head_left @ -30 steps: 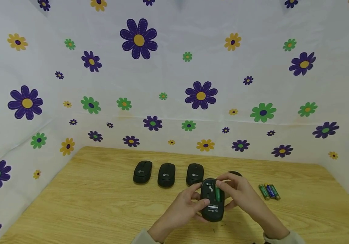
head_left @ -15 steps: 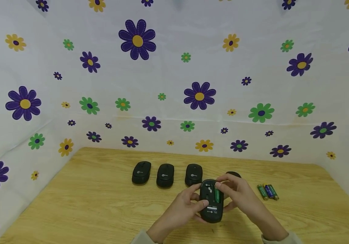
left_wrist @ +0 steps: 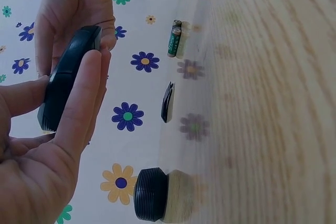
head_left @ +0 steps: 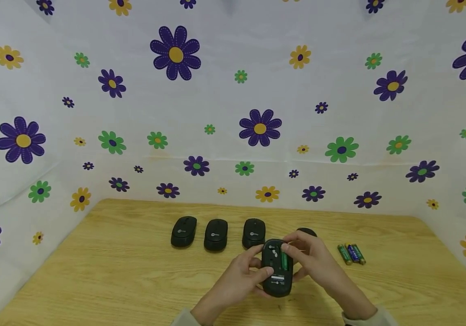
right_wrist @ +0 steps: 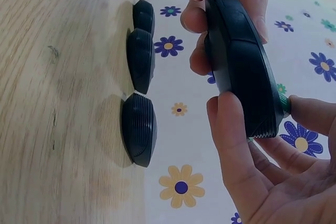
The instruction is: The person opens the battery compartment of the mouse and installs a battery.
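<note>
A black computer mouse [head_left: 277, 278] is held underside up above the table, its battery slot facing the head camera. My left hand [head_left: 237, 276] grips its left side, thumb on the underside and fingers behind. In the slot lies a green battery [head_left: 284, 261]; its end stands slightly proud of the shell in the right wrist view [right_wrist: 284, 103]. My right hand [head_left: 316, 258] pinches at the battery's upper end, thumb on it, while other fingers touch the mouse's right side. The right fingers partly hide the slot's top.
Three black mice [head_left: 184, 232] [head_left: 216, 234] [head_left: 254, 232] stand upright in a row behind the hands. A thin dark piece [head_left: 307, 232] lies behind the right hand, partly hidden. Several batteries [head_left: 351, 254], green and blue, lie at the right. A flowered cloth [head_left: 212, 99] encloses the table [head_left: 115, 271].
The head view has shifted slightly, so the whole scene sits a little further left. Both hands keep nearly the same hold on the mouse and battery.
</note>
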`<state>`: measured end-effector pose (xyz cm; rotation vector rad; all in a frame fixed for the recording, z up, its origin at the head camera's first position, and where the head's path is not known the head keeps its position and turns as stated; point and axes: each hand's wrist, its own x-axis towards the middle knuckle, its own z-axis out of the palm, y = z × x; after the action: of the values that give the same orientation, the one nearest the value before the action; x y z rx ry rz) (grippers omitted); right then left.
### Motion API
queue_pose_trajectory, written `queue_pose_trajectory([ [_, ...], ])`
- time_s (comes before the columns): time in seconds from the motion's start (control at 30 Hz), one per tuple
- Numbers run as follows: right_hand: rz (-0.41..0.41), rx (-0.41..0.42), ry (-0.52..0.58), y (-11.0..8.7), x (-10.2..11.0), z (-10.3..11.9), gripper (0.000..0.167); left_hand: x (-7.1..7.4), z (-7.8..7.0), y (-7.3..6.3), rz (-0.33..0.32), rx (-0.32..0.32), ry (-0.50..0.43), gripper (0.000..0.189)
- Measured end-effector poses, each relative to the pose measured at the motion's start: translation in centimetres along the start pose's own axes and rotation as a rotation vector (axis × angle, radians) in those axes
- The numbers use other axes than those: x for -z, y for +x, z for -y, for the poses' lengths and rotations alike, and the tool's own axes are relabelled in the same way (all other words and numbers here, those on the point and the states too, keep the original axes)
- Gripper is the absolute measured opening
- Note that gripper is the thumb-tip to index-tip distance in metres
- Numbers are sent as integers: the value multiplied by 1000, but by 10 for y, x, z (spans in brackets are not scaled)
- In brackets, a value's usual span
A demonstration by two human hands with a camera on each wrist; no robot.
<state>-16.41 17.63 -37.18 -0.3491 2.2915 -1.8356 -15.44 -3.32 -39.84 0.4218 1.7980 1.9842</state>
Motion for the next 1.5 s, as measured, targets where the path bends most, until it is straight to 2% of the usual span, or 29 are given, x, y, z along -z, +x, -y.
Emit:
queue_pose_trajectory([
  [0.8,-7,18,-7,1,-4,-1,18,0,-2,0,3,9,28,53],
  [1.2,-60,23,-82,2,-9,-5,11,-2,2,1,-27,27,47,56],
  [1.5,-57,15,-106,0,-9,-6,12,-3,1,0,-26,26,48,54],
])
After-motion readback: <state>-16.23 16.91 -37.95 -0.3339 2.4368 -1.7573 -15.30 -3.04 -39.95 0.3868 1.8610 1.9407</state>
